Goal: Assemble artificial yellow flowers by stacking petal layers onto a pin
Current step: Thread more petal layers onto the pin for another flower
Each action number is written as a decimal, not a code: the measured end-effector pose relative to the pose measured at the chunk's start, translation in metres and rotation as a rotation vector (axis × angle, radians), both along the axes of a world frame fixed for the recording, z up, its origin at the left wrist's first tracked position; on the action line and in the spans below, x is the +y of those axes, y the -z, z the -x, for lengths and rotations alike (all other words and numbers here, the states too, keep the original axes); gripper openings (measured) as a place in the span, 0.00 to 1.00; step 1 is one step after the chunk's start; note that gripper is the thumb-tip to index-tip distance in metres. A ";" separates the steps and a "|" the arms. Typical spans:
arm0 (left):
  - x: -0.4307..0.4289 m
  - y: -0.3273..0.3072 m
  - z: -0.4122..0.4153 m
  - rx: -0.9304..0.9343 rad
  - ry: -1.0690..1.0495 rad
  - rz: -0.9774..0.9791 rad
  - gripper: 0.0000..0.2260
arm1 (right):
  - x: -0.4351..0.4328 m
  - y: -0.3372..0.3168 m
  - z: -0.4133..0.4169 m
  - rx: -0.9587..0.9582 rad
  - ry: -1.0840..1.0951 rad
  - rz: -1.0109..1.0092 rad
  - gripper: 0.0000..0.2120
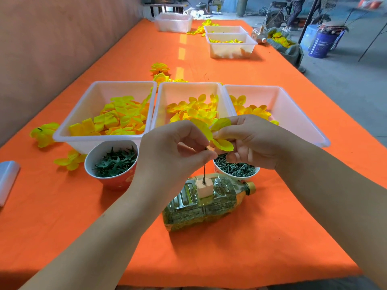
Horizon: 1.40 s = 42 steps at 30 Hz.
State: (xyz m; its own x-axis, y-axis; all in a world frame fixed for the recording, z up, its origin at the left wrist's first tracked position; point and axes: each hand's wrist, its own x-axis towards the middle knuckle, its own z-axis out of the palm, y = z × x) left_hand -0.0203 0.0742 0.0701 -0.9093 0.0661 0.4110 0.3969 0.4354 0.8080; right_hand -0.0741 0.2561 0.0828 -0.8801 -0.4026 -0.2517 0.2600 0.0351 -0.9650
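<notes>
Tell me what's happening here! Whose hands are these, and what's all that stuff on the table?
No machine here: a person wears a camera on their head, so you look down at their own two hands. The right hand holds a yellow petal layer. The left hand pinches the top of a thin pin that stands in a little wooden block on a bottle lying on its side. On the orange table are white tubs of yellow petals, a cup of green star pieces and a cup of dark screw-like bits.
</notes>
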 end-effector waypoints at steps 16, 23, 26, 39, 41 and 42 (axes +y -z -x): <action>0.000 0.055 0.000 -0.139 -0.006 -0.077 0.13 | 0.005 0.001 -0.008 0.057 -0.030 -0.104 0.06; 0.001 0.063 -0.003 -0.168 0.052 -0.202 0.09 | -0.006 -0.002 -0.016 0.323 0.066 -0.291 0.10; 0.002 0.066 -0.005 -0.154 0.069 -0.276 0.08 | -0.009 0.001 -0.020 0.532 0.121 -0.439 0.08; 0.001 0.075 -0.005 -0.178 0.092 -0.388 0.01 | -0.017 0.015 -0.037 1.231 0.127 -0.608 0.05; 0.001 0.076 -0.005 -0.171 0.098 -0.376 0.02 | -0.013 0.018 -0.039 1.288 0.113 -0.590 0.05; 0.000 0.075 -0.004 -0.173 0.102 -0.373 0.04 | -0.010 0.019 -0.041 1.313 0.105 -0.571 0.04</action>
